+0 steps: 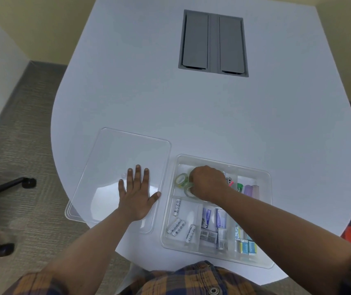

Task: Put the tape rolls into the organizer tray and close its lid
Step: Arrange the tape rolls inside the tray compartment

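The person is sitting at a white desk (191,116) with a clear organizer tray (269,209) in front of them. The right hand (207,183) is reaching down into the tray's far left compartment, where the tape rolls (181,180) are lying. Its fingers are curling down over one clear roll, but they are hiding under the hand, so I cannot tell if they are squeezing it or letting go. Another roll is lying just beside it, touching or almost touching. The left hand (137,198) is resting flat on the clear lid (110,158), with its fingers spread wide and holding nothing. The lid is lying on the desk just to the left of the tray, and its near left corner is sticking out over the desk's edge. The rolls are probably light and stiff, with smooth sides that could slip, so pinching through the middle hole or across the rim should be working best. The lid is probably thin and a bit bendy, so taking it by a long edge looks safest. Batteries (176,226) and small boxes (214,218) are filling the near compartments. The desk beyond is giving lots of open room for swinging the lid over.
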Demonstrator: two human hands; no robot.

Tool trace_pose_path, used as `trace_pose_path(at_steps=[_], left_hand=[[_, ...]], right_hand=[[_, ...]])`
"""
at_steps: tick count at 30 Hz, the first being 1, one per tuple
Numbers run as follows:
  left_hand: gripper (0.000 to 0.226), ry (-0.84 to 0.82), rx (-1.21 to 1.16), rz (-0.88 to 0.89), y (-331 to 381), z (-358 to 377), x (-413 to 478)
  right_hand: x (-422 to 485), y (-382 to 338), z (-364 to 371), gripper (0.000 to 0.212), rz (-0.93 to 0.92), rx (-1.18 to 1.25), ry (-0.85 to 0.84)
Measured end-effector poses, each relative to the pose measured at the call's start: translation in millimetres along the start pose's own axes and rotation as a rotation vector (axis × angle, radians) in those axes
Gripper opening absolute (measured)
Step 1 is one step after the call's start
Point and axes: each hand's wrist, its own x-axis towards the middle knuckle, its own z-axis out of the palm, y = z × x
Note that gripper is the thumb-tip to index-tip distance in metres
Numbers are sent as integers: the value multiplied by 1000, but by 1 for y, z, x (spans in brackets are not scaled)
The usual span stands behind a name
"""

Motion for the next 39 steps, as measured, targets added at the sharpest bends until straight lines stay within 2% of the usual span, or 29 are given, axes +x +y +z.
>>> trace_pose_path(at_steps=[5,9,14,20,26,29,31,35,39], left_hand=[[84,-2,-1,-11,4,-3,-2],[84,-7,-24,-9,6,-6,-4],[85,-29,-24,-7,5,-6,-3],[88,-33,-4,-5,1,-3,-1],[85,-25,-13,-1,3,-3,-2],[85,-29,-13,-4,3,-3,-3],[86,-33,-11,-9,3,-3,-2],[86,-35,-3,-9,2,-3,-2],[86,-39,12,-11,2,-3,-1]], right_hand=[[-5,1,-4,23,-38,160,0],[-7,0,-5,24,0,299,70],[1,0,-5,24,64,334,146],[12,-4,-2,16,83,220,122],[14,-3,-2,35,42,181,96],[13,-1,0,53,-11,78,38],[12,-1,4,59,-46,-15,62],[14,-4,8,56,-109,-149,155],[14,-6,6,55,-156,-181,103]])
